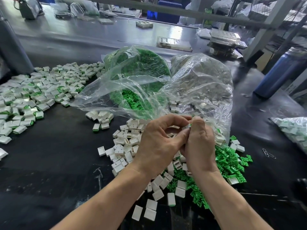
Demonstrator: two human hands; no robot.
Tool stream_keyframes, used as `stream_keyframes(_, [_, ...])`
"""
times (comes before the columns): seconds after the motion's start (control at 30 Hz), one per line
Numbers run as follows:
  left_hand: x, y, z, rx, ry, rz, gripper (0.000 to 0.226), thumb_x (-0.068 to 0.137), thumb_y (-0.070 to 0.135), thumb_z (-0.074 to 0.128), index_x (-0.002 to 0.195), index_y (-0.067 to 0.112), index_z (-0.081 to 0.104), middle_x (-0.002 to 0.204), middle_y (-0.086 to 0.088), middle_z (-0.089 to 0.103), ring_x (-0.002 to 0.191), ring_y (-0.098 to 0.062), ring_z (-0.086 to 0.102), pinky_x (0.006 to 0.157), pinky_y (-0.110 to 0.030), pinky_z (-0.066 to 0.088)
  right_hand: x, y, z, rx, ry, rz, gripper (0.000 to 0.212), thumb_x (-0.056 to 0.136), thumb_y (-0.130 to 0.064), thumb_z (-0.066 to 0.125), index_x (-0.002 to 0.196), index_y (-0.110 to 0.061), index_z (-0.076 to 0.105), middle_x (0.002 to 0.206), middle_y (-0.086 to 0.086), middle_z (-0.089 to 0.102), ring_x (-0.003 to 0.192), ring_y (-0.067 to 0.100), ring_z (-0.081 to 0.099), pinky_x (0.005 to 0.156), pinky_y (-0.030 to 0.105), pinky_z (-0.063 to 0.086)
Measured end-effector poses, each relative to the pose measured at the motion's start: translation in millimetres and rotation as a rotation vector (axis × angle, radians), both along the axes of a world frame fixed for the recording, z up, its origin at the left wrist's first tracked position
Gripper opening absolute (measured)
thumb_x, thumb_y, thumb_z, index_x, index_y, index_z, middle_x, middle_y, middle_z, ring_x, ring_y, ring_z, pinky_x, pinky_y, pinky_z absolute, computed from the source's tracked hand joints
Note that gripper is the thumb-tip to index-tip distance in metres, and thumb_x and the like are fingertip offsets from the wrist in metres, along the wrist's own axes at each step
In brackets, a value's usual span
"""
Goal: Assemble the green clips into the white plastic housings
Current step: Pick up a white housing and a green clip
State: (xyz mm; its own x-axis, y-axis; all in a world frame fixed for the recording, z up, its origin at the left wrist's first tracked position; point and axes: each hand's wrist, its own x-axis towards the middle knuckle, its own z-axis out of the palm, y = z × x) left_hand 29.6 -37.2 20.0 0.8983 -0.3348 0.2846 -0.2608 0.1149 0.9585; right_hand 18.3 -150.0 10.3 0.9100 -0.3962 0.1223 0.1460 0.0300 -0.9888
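Finished white/green blocks heaped at table's left edge, matte black top. Left hand & right hand meet mid-table, fingers curled, pinching a small boxy white housing w/ green clip. Crinkly clear bags behind; blue bottle at right edge.

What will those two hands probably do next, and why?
Probably press the clip fully into the housing, then drop it on the finished pile at the left. Both the left hand and right hand pinch one small white piece between them, a bit of green showing at the fingertips, so the fit looks unfinished.
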Motion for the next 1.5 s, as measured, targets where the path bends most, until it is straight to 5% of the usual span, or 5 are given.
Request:
stream_keyframes(0.5, [1.1,-2.2,-1.3,-0.016,0.002,0.000,0.008,0.094,0.001,0.072,0.101,0.001,0.074,0.117,0.004,0.077,0.099,-0.016,0.076,0.084,-0.038,0.064,0.3,0.6,2.4,-0.038,-0.035,-0.012,0.044,0.095,-0.032,0.038,0.083,-0.023,0.080,0.084,0.016,0.077,0.085,0.034,0.077,0.074,0.050,0.063])
stream_keyframes(0.8, [11.4,8.2,0.1,0.071,-0.002,0.082,0.009,0.093,0.010,0.075,0.102,0.011,0.074,0.107,0.002,0.076,0.092,-0.016,0.076,0.080,-0.036,0.064,-5.6,-5.2,7.1,-0.201,-0.004,0.049,0.058,0.110,-0.054,0.035,0.077,-0.028,0.075,0.057,-0.008,0.060,0.050,0.004,0.054,0.044,0.016,0.041])
stream_keyframes(1.07, [41.4,52.5,-3.9,0.377,-0.028,0.318,0.014,0.095,0.017,0.072,0.105,0.026,0.068,0.095,0.010,0.069,0.087,0.005,0.067,0.071,-0.012,0.056,-4.3,-60.0,8.8,-0.682,0.248,0.016,0.040,0.103,-0.049,0.057,0.076,-0.022,0.071,0.061,-0.014,0.066,0.046,0.001,0.052,0.047,0.018,0.041])
stream_keyframes(1.23, [59.9,83.3,-5.0,0.475,0.023,0.481,0.016,0.097,0.023,0.071,0.112,0.029,0.069,0.093,0.009,0.069,0.082,-0.003,0.068,0.067,-0.019,0.057,0.5,-78.5,2.9,-0.787,0.398,-0.043,0.040,0.099,-0.055,0.060,0.076,-0.025,0.073,0.057,-0.011,0.066,0.044,0.001,0.052,0.051,0.025,0.038])
stream_keyframes(1.5, [70.7,105.6,-8.2,0.769,-0.004,0.697,0.007,0.095,0.022,0.075,0.097,0.027,0.071,0.085,0.013,0.067,0.077,-0.010,0.067,0.068,-0.031,0.057,-1.5,-68.1,3.9,-0.861,0.415,-0.032,0.021,0.097,-0.048,0.068,0.082,-0.034,0.070,0.079,-0.015,0.064,0.074,0.002,0.058,0.060,0.023,0.039])
